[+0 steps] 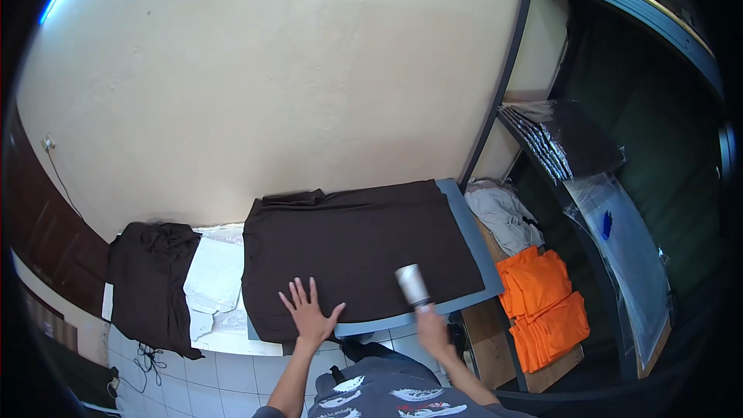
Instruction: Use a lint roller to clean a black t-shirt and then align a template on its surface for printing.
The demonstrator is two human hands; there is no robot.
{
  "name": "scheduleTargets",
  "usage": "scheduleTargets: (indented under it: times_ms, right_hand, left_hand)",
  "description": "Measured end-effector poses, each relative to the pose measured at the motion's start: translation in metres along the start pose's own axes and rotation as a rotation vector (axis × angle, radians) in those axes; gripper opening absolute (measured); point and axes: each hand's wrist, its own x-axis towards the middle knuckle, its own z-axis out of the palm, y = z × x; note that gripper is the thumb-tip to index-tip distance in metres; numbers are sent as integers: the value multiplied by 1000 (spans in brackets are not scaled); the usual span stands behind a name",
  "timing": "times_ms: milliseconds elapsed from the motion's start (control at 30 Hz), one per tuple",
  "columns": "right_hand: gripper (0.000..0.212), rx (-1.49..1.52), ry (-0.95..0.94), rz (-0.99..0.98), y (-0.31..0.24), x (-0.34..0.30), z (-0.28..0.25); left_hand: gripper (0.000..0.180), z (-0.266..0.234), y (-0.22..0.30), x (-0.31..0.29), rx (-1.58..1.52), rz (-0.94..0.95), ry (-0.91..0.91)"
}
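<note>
A dark brown garment (348, 244) lies spread over a grey-blue board (468, 232) on the table, with a folded bit at its far left edge. My left hand (311, 319) rests on its near edge, fingers spread and holding nothing. In my right hand (431, 327) is a lint roller (412, 285), gripped by its handle. The white roll lies over the near right part of the cloth; whether it touches the cloth I cannot tell.
On the left lie white sheets (213, 275) and a crumpled dark garment (151, 275). To the right, a shelf holds orange folded clothes (542, 302), a pale grey cloth (503, 213), dark garments in clear bags (576, 139) and clear plastic sheets (627, 240). A cable (148, 360) lies on the floor.
</note>
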Motion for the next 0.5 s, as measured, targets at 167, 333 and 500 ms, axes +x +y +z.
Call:
scheduleTargets:
  times_ms: [167, 333, 500]
  right_hand:
    - [45, 40, -251, 94, -39, -13, 43]
    - [48, -148, -157, 255, 27, -6, 8]
    - [53, -151, 108, 514, 116, 6, -45]
  left_hand:
    - [112, 10, 8, -6, 67, 31, -6]
    - [114, 13, 6, -10, 96, 29, -59]
    - [115, 9, 6, -13, 99, 17, -87]
